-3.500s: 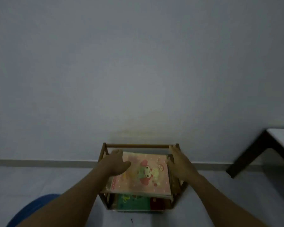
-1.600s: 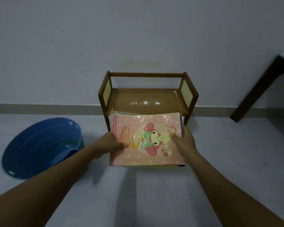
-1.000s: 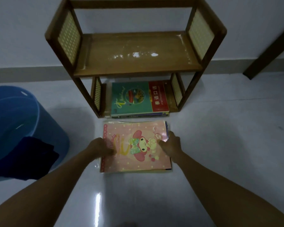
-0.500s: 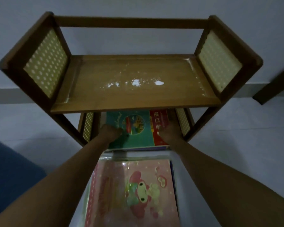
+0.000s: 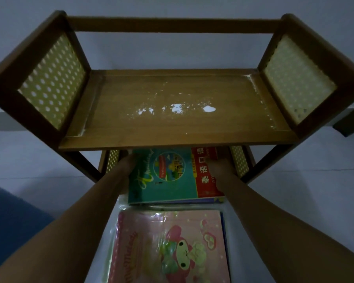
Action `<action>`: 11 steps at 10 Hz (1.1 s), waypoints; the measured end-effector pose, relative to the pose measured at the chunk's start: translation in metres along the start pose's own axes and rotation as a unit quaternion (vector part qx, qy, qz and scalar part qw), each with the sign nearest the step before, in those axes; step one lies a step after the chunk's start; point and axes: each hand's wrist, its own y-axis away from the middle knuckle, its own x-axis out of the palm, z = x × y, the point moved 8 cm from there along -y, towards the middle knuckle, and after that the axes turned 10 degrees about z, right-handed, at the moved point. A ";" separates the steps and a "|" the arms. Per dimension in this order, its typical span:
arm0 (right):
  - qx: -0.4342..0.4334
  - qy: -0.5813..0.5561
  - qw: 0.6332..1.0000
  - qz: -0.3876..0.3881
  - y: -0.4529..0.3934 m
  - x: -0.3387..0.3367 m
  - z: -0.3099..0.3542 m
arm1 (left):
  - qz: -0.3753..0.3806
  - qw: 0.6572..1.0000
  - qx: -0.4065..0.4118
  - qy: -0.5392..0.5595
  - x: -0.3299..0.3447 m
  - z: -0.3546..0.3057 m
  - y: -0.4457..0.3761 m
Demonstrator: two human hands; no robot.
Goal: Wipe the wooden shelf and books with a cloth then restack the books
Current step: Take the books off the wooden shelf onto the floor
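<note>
Both hands, left hand (image 5: 129, 162) and right hand (image 5: 217, 166), grip the green and red book stack (image 5: 172, 176) at 6 o'clock under the dusty brown wooden shelf (image 5: 172, 127). Emptying step; next, pull it out onto the floor beside the pink cartoon book (image 5: 170, 248).

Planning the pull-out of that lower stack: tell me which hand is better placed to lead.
Neither clearly. The left hand and right hand grip opposite edges of the teal book stack; pulling with both seems best.
</note>
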 end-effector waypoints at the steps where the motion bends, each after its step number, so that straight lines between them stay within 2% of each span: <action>1: -0.043 -0.009 0.999 -0.011 0.008 0.000 0.012 | -0.010 0.998 0.053 -0.031 0.020 -0.021 0.039; 2: -0.105 0.043 0.992 -0.059 0.026 -0.012 0.036 | -0.038 0.990 0.118 -0.060 0.021 -0.036 0.050; 3: -0.143 0.043 0.987 -0.067 0.056 -0.023 0.058 | -0.064 0.980 0.162 -0.098 0.019 -0.060 0.082; 4: -0.131 0.025 0.990 -0.052 0.089 -0.035 0.047 | -0.081 0.969 0.163 -0.165 0.015 -0.062 0.113; 5: -0.056 0.011 0.998 -0.001 0.128 -0.034 -0.004 | -0.088 0.968 0.103 -0.213 0.003 -0.027 0.146; 6: -0.003 0.023 1.000 0.003 0.157 -0.034 -0.054 | -0.090 0.950 0.064 -0.294 -0.002 0.019 0.169; 7: 0.026 0.058 0.998 -0.023 0.170 -0.034 -0.087 | -0.097 0.914 0.032 -0.393 -0.001 0.051 0.175; 8: 0.031 0.198 0.979 -0.046 0.171 -0.033 -0.099 | -0.089 0.888 0.001 -0.451 -0.001 0.070 0.172; 9: 0.028 0.372 0.926 -0.059 0.185 -0.027 -0.088 | -0.093 0.855 -0.029 -0.510 -0.005 0.080 0.177; 10: -0.074 0.447 0.889 -0.060 0.207 -0.006 -0.050 | -0.097 0.820 0.029 -0.563 0.004 0.052 0.207; 11: -0.148 0.445 0.882 0.053 0.237 0.048 -0.002 | -0.140 0.786 0.152 -0.583 -0.006 0.001 0.274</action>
